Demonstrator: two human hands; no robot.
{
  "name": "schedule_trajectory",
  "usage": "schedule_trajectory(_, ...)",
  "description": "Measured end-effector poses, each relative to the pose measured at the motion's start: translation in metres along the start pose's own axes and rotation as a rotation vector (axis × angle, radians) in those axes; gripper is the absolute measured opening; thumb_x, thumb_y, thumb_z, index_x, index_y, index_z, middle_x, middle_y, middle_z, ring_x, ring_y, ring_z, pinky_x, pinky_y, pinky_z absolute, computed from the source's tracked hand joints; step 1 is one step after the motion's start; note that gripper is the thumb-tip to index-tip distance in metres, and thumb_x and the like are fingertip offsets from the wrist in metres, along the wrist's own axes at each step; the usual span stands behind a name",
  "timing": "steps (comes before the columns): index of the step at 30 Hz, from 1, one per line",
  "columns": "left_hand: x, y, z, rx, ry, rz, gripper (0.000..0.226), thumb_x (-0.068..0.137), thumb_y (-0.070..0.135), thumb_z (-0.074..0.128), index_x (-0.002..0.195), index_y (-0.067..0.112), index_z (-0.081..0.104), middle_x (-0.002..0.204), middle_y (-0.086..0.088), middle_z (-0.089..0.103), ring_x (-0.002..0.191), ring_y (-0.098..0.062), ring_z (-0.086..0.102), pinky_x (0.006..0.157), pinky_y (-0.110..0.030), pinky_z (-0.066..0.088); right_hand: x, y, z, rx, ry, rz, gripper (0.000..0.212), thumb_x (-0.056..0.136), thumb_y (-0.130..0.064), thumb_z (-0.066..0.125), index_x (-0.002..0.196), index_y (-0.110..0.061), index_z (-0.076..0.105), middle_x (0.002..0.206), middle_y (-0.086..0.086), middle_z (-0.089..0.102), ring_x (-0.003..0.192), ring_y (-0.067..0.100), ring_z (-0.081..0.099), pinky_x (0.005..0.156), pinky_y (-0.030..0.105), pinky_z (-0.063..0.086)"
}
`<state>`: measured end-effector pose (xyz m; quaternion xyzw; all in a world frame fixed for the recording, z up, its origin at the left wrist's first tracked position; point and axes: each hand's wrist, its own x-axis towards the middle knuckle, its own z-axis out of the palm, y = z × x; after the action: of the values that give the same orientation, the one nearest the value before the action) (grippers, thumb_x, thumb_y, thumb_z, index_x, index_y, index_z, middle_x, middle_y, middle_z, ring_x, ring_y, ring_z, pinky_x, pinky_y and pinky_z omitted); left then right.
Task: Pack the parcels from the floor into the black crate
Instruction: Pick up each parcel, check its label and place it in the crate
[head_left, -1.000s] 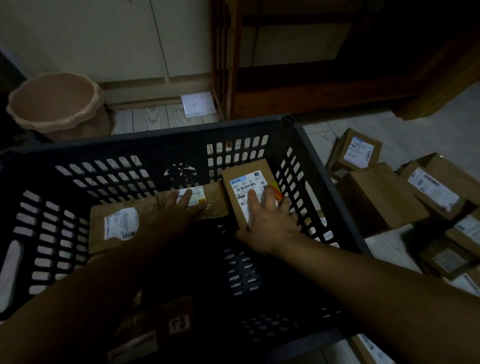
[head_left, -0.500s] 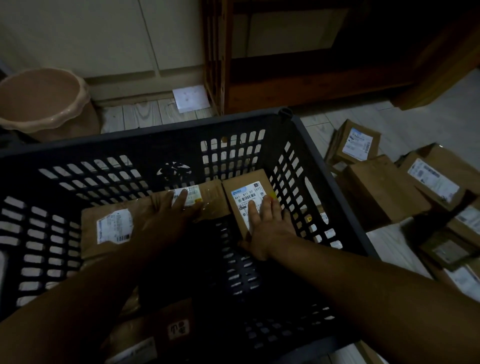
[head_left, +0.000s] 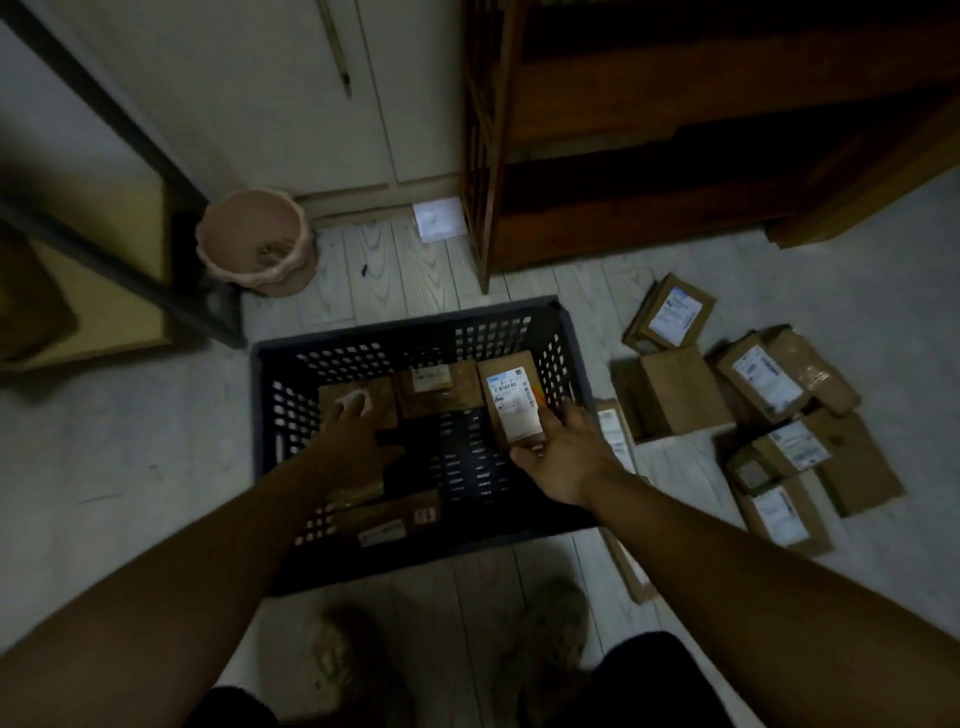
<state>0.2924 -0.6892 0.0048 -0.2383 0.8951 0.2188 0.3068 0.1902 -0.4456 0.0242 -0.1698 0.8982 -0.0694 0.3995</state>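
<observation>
The black crate (head_left: 524, 312) stands on the floor in front of me. Along its far side lie three brown parcels: a left one (head_left: 376, 395), a middle one (head_left: 439, 387) and a right one with a white label (head_left: 511, 400). Another parcel (head_left: 395, 517) lies at the near wall. My left hand (head_left: 353, 441) reaches in with fingers stretched over the left parcel. My right hand (head_left: 561, 452) hovers at the near right corner of the labelled parcel, fingers relaxed and holding nothing. Several more parcels (head_left: 680, 389) are heaped on the floor to the right.
A pink pot (head_left: 254, 239) stands at the back left beside a dark frame. A wooden shelf unit (head_left: 623, 156) rises behind the crate, with a white paper (head_left: 436, 218) at its foot. A flat parcel (head_left: 615, 436) leans by the crate's right wall. My feet (head_left: 556, 623) are near the crate.
The view has pulled up and back, so the whole crate now shows. Both hands have lifted a little; the right one slid from the labelled parcel's top to its near right corner.
</observation>
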Motion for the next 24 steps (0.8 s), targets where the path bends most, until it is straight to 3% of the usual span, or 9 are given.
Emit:
schedule_trajectory(6,-0.190,0.046,-0.117,0.015,0.046,0.007,0.071,0.094,0.047,0.042,0.150,0.017,0.011,0.157,-0.006,0.015,0.142,-0.030,0.019,0.114,-0.036,0.017,-0.163,-0.039,-0.110,-0.032,0.062,-0.098,0.075,0.090,-0.057,0.044,0.150,-0.018,0.022,0.155,0.014,0.019,0.141,0.031,0.019,0.114,0.041,0.025)
schedule_trajectory(8,-0.243,0.063,-0.146,0.016,0.063,0.007,0.079,0.086,0.059,0.043,0.149,0.018,0.019,0.154,-0.009,0.024,0.138,-0.032,0.027,0.111,-0.037,0.022,-0.212,-0.048,-0.143,-0.058,0.084,-0.143,0.072,0.092,-0.054,0.046,0.150,-0.018,0.022,0.156,0.015,0.017,0.143,0.029,0.017,0.114,0.037,0.023)
schedule_trajectory(12,-0.308,0.080,-0.175,-0.078,0.151,0.011,0.070,0.083,0.053,0.056,0.142,0.021,0.036,0.143,-0.009,0.040,0.128,-0.029,0.039,0.108,-0.042,0.034,-0.288,-0.051,-0.191,-0.137,0.196,-0.191,0.064,0.095,-0.051,0.044,0.148,-0.022,0.026,0.155,0.011,0.023,0.141,0.027,0.024,0.109,0.037,0.027)
schedule_trajectory(15,-0.341,0.096,-0.184,-0.136,0.187,0.035,0.077,0.076,0.062,0.055,0.141,0.028,0.034,0.145,-0.009,0.037,0.132,-0.031,0.037,0.107,-0.050,0.035,-0.330,-0.037,-0.205,-0.078,0.253,-0.112,0.070,0.092,-0.057,0.041,0.150,-0.021,0.023,0.158,0.011,0.018,0.143,0.029,0.021,0.113,0.045,0.026)
schedule_trajectory(19,-0.386,0.131,-0.197,-0.123,0.227,0.098,0.079,0.087,0.047,0.057,0.150,0.021,0.016,0.157,-0.011,0.014,0.144,-0.029,0.016,0.117,-0.042,0.019,-0.395,-0.010,-0.208,0.060,0.364,-0.036,0.066,0.095,-0.048,0.044,0.150,-0.019,0.025,0.157,0.010,0.019,0.141,0.030,0.025,0.112,0.039,0.025)
schedule_trajectory(24,-0.447,0.186,-0.200,-0.132,0.233,0.302,0.077,0.089,0.047,0.053,0.150,0.025,0.013,0.159,-0.007,0.009,0.146,-0.025,0.009,0.118,-0.039,0.014,-0.483,0.037,-0.207,0.080,0.461,0.049,0.064,0.094,-0.048,0.046,0.149,-0.020,0.027,0.155,0.009,0.023,0.139,0.029,0.029,0.110,0.040,0.030)
